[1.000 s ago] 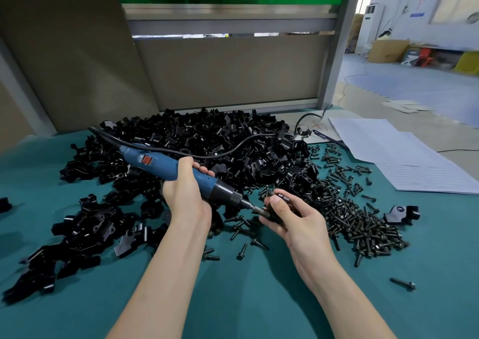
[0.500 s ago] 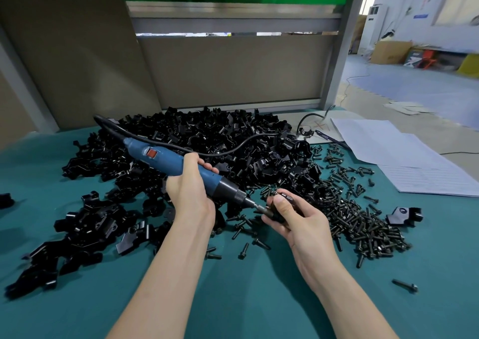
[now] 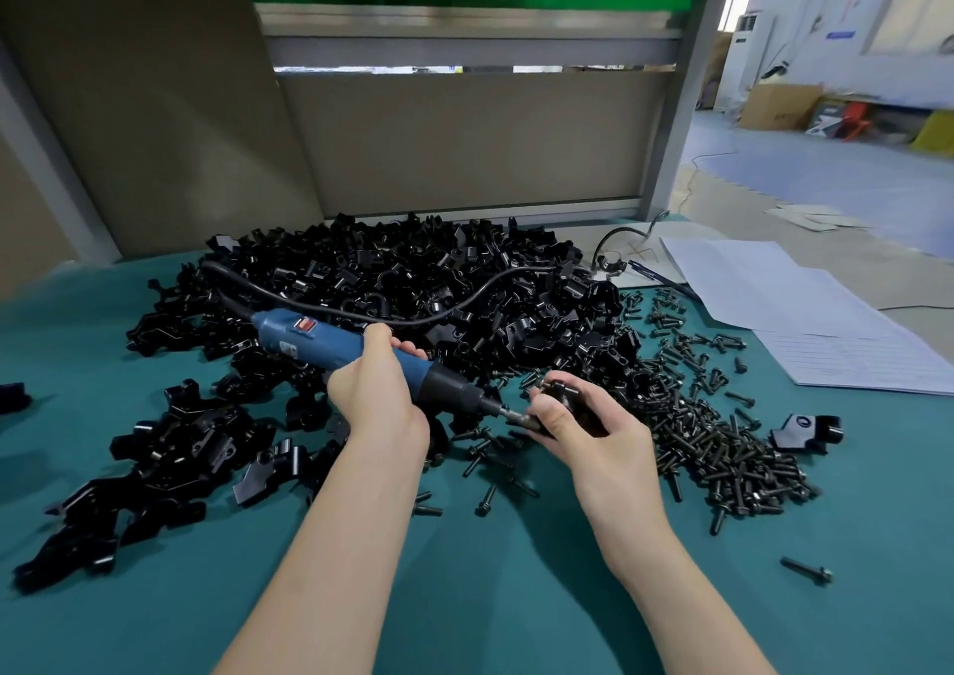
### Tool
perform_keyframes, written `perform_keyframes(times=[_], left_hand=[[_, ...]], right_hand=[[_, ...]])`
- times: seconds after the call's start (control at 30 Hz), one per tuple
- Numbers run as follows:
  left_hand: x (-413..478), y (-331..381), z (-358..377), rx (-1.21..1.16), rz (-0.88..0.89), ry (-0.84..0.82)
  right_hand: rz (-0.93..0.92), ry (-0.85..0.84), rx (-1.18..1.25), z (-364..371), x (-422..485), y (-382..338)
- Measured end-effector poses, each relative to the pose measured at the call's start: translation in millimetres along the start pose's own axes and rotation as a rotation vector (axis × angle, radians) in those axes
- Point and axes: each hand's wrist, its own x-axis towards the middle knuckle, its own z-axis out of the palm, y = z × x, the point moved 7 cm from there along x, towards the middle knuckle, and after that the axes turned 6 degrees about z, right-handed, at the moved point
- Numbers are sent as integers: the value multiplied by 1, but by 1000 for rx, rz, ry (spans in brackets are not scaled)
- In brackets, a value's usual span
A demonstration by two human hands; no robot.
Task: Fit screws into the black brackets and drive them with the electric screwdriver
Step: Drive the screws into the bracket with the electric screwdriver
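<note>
Hardly anything has shifted: left hand point(image 3: 379, 390) still wraps the blue electric screwdriver point(image 3: 330, 346), bit angled down-right into the black bracket point(image 3: 560, 390) pinched by the curled right hand point(image 3: 599, 432), near-center, between bracket pile point(image 3: 413, 282) and screw heap point(image 3: 722, 447).

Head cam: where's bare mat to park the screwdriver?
Bare mat: the near strip between the forearms, the near-left corner below the spilled brackets, and near right around the lone screw. Crowded: bracket pile at centre back, screw heap right of the right hand, papers far right.
</note>
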Motion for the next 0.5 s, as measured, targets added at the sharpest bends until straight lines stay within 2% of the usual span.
perform_keyframes(times=[0.13, 0.27, 0.43, 0.5], left_hand=[[3, 4, 0, -101, -91, 31], [8, 10, -2, -109, -105, 34], [19, 21, -9, -163, -115, 68], [24, 25, -11, -213, -135, 64]], right_hand=[[-76, -20, -109, 5, -5, -9], [-97, -49, -214, 10, -10, -15], [-69, -16, -125, 0, -9, -14], [-61, -40, -170, 4, -10, -13]])
